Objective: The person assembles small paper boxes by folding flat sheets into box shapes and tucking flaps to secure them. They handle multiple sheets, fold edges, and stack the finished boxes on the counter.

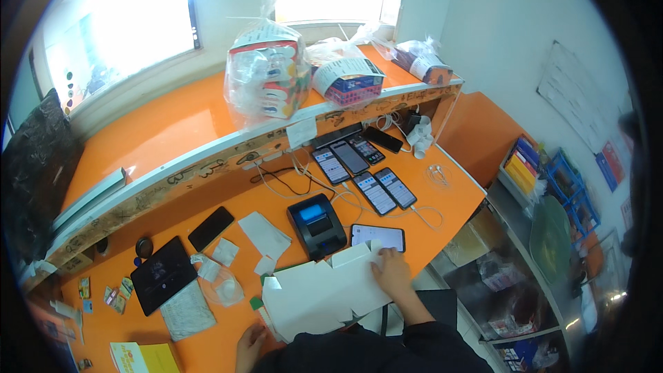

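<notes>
A white card sheet with notched, tabbed edges, like an unfolded carton, lies at the front of the orange desk against my dark top. My right hand grips its right end, fingertips over the far edge beside a lit phone. My left hand is low at the desk's front edge, near the sheet's lower left corner. Its fingers are curled in, and I cannot see whether anything is in them. Just beyond the sheet stands a black receipt printer. Green and pale edges of something show under the sheet's left side.
Several phones with cables lie at the back right. On the left are a black tablet, a dark phone, papers and a yellow box. Plastic-wrapped packages stand on the raised ledge. Shelves stand right.
</notes>
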Tool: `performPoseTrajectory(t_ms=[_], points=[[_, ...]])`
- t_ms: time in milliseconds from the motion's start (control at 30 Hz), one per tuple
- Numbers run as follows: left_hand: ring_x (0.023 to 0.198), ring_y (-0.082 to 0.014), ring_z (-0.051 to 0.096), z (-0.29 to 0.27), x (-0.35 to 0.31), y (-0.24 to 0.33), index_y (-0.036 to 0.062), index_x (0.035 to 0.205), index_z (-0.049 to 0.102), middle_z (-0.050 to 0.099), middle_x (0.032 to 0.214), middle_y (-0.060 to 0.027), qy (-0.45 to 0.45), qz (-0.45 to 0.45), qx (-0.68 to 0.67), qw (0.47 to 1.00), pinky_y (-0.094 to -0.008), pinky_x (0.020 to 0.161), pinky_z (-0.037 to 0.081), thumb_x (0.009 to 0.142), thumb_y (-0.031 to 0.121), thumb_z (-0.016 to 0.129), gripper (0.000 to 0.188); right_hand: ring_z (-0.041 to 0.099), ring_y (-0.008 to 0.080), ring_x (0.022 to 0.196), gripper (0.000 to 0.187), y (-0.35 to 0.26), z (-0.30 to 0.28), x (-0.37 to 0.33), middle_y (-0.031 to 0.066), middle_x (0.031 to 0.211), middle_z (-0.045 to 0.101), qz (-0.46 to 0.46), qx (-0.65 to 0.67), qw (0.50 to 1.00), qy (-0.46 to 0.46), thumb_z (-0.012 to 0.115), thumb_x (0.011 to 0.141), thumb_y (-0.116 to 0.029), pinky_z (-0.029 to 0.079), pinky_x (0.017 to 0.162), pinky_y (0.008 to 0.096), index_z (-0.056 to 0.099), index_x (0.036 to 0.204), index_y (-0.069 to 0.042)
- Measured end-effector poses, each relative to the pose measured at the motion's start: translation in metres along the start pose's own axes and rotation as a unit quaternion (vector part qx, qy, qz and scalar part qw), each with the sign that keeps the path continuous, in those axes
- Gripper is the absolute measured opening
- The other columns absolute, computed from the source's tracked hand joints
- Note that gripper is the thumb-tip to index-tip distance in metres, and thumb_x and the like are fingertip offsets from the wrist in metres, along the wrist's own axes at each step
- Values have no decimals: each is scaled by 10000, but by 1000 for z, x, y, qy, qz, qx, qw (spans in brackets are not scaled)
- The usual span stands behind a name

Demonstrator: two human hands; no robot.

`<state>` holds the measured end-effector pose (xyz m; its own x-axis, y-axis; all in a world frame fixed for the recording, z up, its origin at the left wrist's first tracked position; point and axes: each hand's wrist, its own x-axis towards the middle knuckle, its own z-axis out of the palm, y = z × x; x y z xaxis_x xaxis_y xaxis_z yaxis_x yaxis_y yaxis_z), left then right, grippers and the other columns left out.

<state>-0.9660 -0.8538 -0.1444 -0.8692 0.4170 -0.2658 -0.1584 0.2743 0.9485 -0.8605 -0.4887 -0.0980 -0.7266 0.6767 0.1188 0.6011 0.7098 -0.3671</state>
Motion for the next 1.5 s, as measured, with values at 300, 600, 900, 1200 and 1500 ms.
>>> performPoseTrajectory(t_ms=[300,600,900,1200,1500], points=[[810,-256,629,7,20,-6,-63,1094,544,616,933,-187,-51,18,215,975,-350,701,492,836,204,670,393,602,414,961,640,40,29,-34,251,1094,565,20,52,988,-143,544,879,-488,487,813,480,463,1289,-3],[763,-324,628,1,-19,21,-59,1065,573,635,874,-226,-53,23,313,948,-383,712,494,830,241,669,393,587,415,994,658,25,19,-63,271,1139,545,34,65,984,-165,581,866,-435,481,846,474,429,1335,1],[761,-285,641,6,-34,23,-68,1194,486,628,930,-214,-85,-9,177,981,-374,705,504,782,243,714,564,564,422,1038,655,22,13,-45,274,1171,549,-29,48,985,-161,625,839,-388,459,892,468,442,1285,56],[716,-279,637,17,-40,13,-75,1305,354,618,1009,-226,-65,73,201,975,-371,685,520,740,314,754,794,591,421,975,539,20,6,-21,275,1053,594,-51,16,981,-188,653,819,-355,473,856,462,522,1115,76],[1176,-430,486,47,-62,23,-190,1317,261,435,1276,-373,-26,58,298,952,-420,997,404,792,392,696,897,605,427,947,515,29,6,14,283,1029,606,-76,9,973,-218,669,804,-318,481,811,480,522,1113,67]])
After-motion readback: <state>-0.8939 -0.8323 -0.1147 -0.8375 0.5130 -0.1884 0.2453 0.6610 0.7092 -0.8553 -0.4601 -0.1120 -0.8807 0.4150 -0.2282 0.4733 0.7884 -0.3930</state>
